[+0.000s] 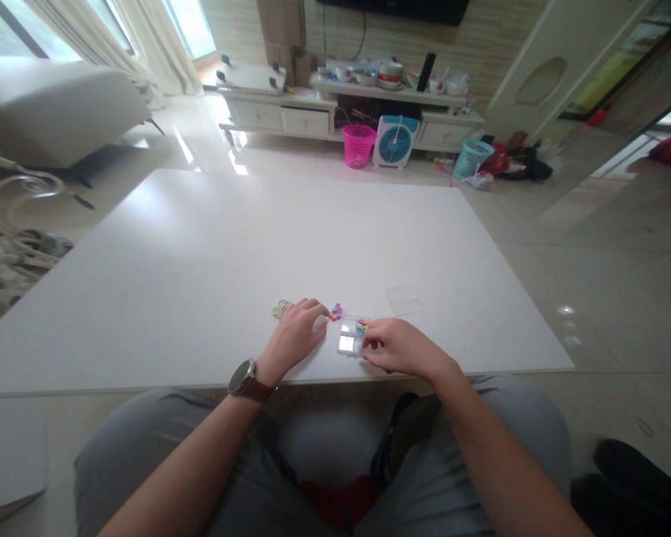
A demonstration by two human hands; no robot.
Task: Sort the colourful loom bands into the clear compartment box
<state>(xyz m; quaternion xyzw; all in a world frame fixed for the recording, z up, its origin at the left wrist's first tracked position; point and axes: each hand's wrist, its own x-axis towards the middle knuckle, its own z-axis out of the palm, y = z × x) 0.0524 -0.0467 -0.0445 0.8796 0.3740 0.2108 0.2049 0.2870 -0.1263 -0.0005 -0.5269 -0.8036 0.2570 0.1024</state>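
A small clear compartment box [347, 337] lies near the front edge of the white table [246, 253], with tiny colourful pieces in its far right compartment [361, 325]. My right hand [398, 348] rests against the box's right side, fingertips at that compartment. My left hand [296, 333], a watch on its wrist, lies fingers-curled just left of the box. Its fingertips are next to a small pink and blue cluster of pieces [335, 311] on the table. A pale cluster [280, 308] peeks out behind the left hand. Whether either hand pinches a piece is too small to tell.
A clear lid [402, 300] lies flat on the table behind and right of the box. Beyond the table stand a pink basket [358, 145], a blue fan [397, 141], a teal basket [472, 156] and a low white cabinet [291, 115]. A sofa [50, 104] is at left.
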